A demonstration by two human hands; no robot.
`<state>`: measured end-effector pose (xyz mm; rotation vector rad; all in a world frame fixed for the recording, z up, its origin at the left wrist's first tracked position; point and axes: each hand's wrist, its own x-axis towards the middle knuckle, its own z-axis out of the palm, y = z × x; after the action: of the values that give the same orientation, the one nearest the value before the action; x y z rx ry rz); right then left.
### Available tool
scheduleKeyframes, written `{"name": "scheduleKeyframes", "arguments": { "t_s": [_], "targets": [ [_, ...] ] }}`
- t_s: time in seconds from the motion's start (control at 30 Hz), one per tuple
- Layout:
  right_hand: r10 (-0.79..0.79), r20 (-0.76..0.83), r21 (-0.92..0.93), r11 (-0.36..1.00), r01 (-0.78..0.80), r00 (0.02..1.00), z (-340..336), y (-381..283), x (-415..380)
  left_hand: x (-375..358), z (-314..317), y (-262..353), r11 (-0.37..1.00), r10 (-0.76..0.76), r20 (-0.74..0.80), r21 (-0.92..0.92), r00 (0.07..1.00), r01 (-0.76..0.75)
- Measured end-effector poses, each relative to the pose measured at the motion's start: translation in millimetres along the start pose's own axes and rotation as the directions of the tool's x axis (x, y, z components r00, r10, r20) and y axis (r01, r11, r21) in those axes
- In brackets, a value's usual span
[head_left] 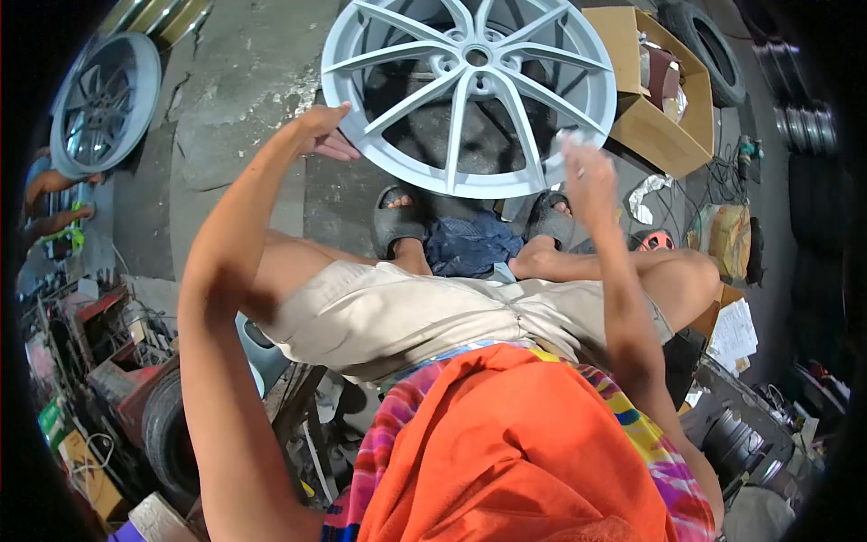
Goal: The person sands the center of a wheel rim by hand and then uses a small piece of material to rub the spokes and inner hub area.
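Note:
A light grey alloy wheel rim [477, 90] with thin paired spokes lies face up in front of my feet. My left hand [327, 134] holds its left edge, thumb near the top lip and fingers along the outer side. My right hand [592, 181] is closed at the lower right edge of the rim, blurred by motion. A small whitish piece [571, 142] shows at its fingertips, too smeared to name. Between my sandalled feet lies a dark blue cloth [471, 244].
An open cardboard box [664, 117] stands right of the rim, with a tire [709, 50] behind it. Another wheel [107, 104] is at far left, near another person's arm [59, 185]. Cables [709, 181] lie at right; another tire [170, 434] stands lower left.

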<state>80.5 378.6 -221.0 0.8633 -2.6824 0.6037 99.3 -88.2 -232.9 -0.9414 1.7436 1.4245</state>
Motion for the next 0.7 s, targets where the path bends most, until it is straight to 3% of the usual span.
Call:
{"name": "scheduleKeyframes", "arguments": {
  "t_s": [0.03, 0.1, 0.2, 0.23, 0.27, 0.37, 0.43, 0.5, 0.57, 0.63, 0.67, 0.7],
  "targets": [
    [0.076, -0.061, 0.027, 0.997, -0.074, 0.995, 4.7, 10.5, 19.2, -6.1, 5.4, -3.3, 0.998, 0.004, -0.019, -0.065, 1.000, -0.005],
    [0.164, -0.018, -0.081, 0.983, -0.165, 0.986, 16.1, 35.1, 54.6, -0.3, 8.6, -15.5, 0.992, 0.019, 0.023, -0.124, 1.000, -0.016],
    [0.123, -0.025, -0.023, 0.992, -0.124, 0.992, 49.8, 67.0, 85.0, 5.2, 24.8, -32.3, 0.928, 0.083, -0.013, -0.364, 0.996, -0.083],
    [0.332, 0.162, 0.068, 0.936, -0.346, 0.929, 56.9, 71.4, 93.6, 0.0, 29.2, -26.7, 0.928, 0.103, -0.020, -0.357, 0.994, -0.104],
    [0.489, 0.366, 0.111, 0.822, -0.559, 0.791, 61.9, 71.9, 96.9, -2.1, 35.7, -24.9, 0.931, 0.089, -0.095, -0.347, 0.991, -0.117],
    [0.491, 0.318, 0.136, 0.823, -0.551, 0.811, 65.1, 72.0, 90.4, 4.8, 36.5, -16.7, 0.936, 0.057, -0.195, -0.331, 0.979, -0.121],
    [0.511, 0.367, 0.172, 0.784, -0.597, 0.777, 66.9, 62.2, 77.5, 13.1, 24.1, -10.0, 0.941, 0.158, -0.400, -0.215, 0.903, -0.260],
    [0.503, 0.353, 0.396, 0.684, -0.613, 0.789, 69.6, 36.0, 55.9, 36.5, -10.6, 5.5, 0.918, 0.257, -0.470, -0.154, 0.844, -0.365],
    [0.526, 0.300, 0.495, 0.627, -0.601, 0.796, 64.1, -7.0, 35.8, 63.0, -44.3, 25.4, 0.895, 0.314, -0.541, -0.107, 0.781, -0.434],
    [0.438, 0.235, 0.374, 0.783, -0.497, 0.868, 63.5, -32.0, 21.6, 90.1, -54.4, 41.2, 0.795, 0.366, -0.591, -0.205, 0.719, -0.572],
    [0.337, 0.221, 0.241, 0.891, -0.386, 0.915, 57.7, -42.4, 23.0, 87.6, -55.3, 49.9, 0.811, 0.486, -0.619, 0.057, 0.617, -0.582],
    [0.338, 0.232, 0.238, 0.890, -0.390, 0.912, 51.1, -52.3, 24.6, 85.1, -57.8, 60.0, 0.776, 0.608, -0.604, 0.316, 0.515, -0.546]
  ]
}}
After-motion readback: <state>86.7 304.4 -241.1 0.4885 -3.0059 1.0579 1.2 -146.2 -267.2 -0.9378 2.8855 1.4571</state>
